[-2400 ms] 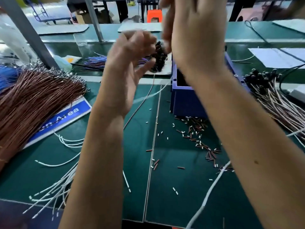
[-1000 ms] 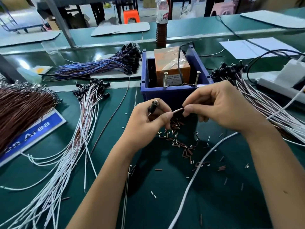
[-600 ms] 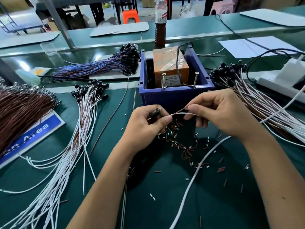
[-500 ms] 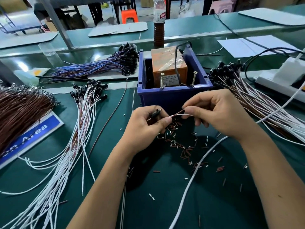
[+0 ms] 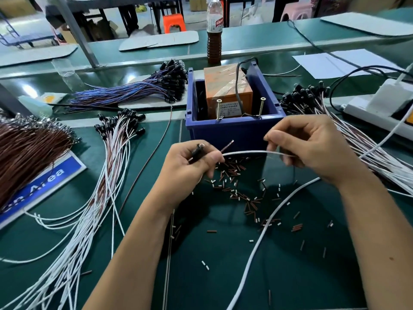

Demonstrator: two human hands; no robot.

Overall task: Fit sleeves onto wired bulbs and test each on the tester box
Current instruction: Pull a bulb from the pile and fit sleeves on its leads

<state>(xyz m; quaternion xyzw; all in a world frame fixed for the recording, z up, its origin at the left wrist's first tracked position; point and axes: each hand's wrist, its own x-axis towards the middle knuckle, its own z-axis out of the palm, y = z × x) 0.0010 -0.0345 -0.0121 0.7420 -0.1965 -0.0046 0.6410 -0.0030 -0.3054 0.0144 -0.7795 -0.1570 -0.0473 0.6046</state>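
both hands hold one wired bulb's leads just in front of the blue tester box.

the blue bin (image 5: 234,130) sits straight ahead with an orange tester box (image 5: 225,90) inside it and two upright screws (image 5: 218,109) at its near edge; a drink bottle (image 5: 214,30) stands behind. loose sleeves (image 5: 232,175) are scattered on the green mat (image 5: 201,276) under the hands. bundles of wired bulbs lie to the left (image 5: 116,139) and right (image 5: 312,101), a brown wire bundle (image 5: 24,153) far left. the left hand (image 5: 190,166) is curled, pinching the black bulb (image 5: 197,149) with its brown lead (image 5: 228,146) poking up. the right hand (image 5: 312,148) pinches the white lead (image 5: 245,152) between thumb and forefinger, other fingers curled loosely.
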